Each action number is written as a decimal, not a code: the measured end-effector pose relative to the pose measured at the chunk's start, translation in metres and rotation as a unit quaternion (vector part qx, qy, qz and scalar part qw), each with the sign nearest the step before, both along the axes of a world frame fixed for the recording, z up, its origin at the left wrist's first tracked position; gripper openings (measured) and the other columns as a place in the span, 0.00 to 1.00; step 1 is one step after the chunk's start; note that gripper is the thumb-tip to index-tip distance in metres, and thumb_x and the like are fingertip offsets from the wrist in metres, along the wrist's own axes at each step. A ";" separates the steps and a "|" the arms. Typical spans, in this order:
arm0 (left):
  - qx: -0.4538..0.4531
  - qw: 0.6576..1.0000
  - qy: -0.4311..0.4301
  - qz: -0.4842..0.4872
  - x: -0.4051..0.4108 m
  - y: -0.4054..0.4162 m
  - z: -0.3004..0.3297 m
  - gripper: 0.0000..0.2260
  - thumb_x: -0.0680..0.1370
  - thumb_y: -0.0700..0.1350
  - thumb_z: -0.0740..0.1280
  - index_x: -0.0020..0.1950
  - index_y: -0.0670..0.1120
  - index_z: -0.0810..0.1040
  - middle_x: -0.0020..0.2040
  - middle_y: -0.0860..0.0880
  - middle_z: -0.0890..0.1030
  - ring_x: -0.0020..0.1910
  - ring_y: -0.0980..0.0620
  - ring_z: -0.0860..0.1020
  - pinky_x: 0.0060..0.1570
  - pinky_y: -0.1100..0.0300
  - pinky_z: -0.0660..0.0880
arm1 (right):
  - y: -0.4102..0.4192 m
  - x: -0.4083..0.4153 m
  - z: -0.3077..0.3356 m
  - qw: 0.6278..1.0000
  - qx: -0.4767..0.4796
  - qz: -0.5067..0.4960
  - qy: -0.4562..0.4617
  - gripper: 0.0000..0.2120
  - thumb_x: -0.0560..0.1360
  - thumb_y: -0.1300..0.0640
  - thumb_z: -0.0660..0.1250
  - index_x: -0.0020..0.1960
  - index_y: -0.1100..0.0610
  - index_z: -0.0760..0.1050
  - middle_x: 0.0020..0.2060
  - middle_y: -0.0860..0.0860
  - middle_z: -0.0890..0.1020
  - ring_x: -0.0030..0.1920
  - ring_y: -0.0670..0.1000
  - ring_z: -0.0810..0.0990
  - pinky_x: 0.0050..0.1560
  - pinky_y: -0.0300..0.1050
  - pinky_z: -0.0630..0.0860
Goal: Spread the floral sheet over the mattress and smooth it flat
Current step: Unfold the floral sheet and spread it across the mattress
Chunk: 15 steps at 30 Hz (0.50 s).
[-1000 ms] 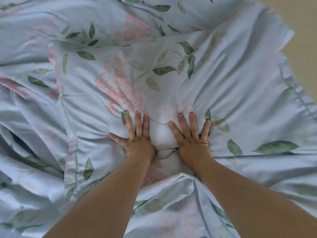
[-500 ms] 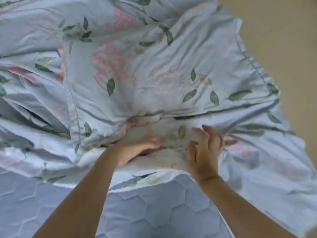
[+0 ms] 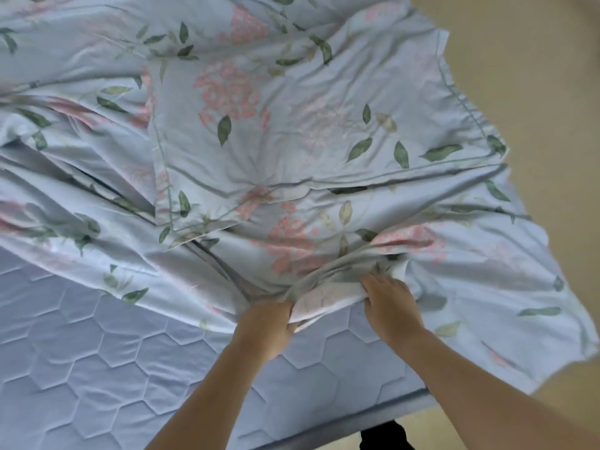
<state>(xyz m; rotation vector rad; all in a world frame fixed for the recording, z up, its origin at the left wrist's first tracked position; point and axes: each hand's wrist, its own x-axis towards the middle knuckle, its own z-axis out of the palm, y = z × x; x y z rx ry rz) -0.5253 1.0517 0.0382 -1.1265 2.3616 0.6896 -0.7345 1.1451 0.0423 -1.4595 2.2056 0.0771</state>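
Observation:
The floral sheet (image 3: 292, 131), pale blue with pink flowers and green leaves, lies crumpled and folded over the far part of the mattress (image 3: 81, 368), whose quilted hexagon cover shows bare in the near left. My left hand (image 3: 264, 329) is closed on the sheet's near hem, bunching the cloth. My right hand (image 3: 389, 303) grips the same bunched edge a little to the right, fingers curled into the fold. A folded-over layer of sheet lies on top in the middle, its hem running left to right.
The mattress's near edge (image 3: 324, 427) runs along the bottom. Beige floor (image 3: 535, 76) shows on the right, where the sheet hangs past the mattress corner. A dark object (image 3: 383, 436) sits on the floor below the edge.
A second ago both hands pressed flat on the sheet. They then lifted off, and now both are closed on the sheet's near edge; the bare mattress has come into view.

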 end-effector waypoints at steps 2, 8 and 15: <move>0.064 0.997 -0.040 0.014 0.004 0.006 0.034 0.26 0.76 0.69 0.52 0.55 0.52 0.77 0.48 0.49 0.82 0.50 0.45 0.79 0.46 0.55 0.72 | 0.003 0.000 0.030 0.997 0.062 0.052 -0.012 0.07 0.76 0.60 0.60 0.54 0.56 0.72 0.47 0.53 0.80 0.50 0.56 0.79 0.42 0.43 0.65; 0.069 0.992 -0.087 -0.063 0.036 0.051 0.179 0.23 0.71 0.69 0.62 0.46 0.49 0.72 0.39 0.53 0.76 0.42 0.49 0.76 0.39 0.57 0.68 | 0.070 0.029 0.147 0.976 0.183 0.069 -0.097 0.06 0.81 0.58 0.54 0.45 0.53 0.64 0.36 0.49 0.71 0.43 0.56 0.77 0.39 0.46 0.69; -0.119 0.989 -0.079 -0.048 0.088 0.128 0.264 0.13 0.62 0.37 0.74 0.40 0.47 0.74 0.31 0.49 0.75 0.27 0.48 0.77 0.27 0.62 0.66 | 0.136 0.082 0.259 0.965 0.223 0.084 -0.110 0.09 0.79 0.65 0.55 0.53 0.52 0.64 0.38 0.46 0.71 0.45 0.51 0.72 0.56 0.46 0.72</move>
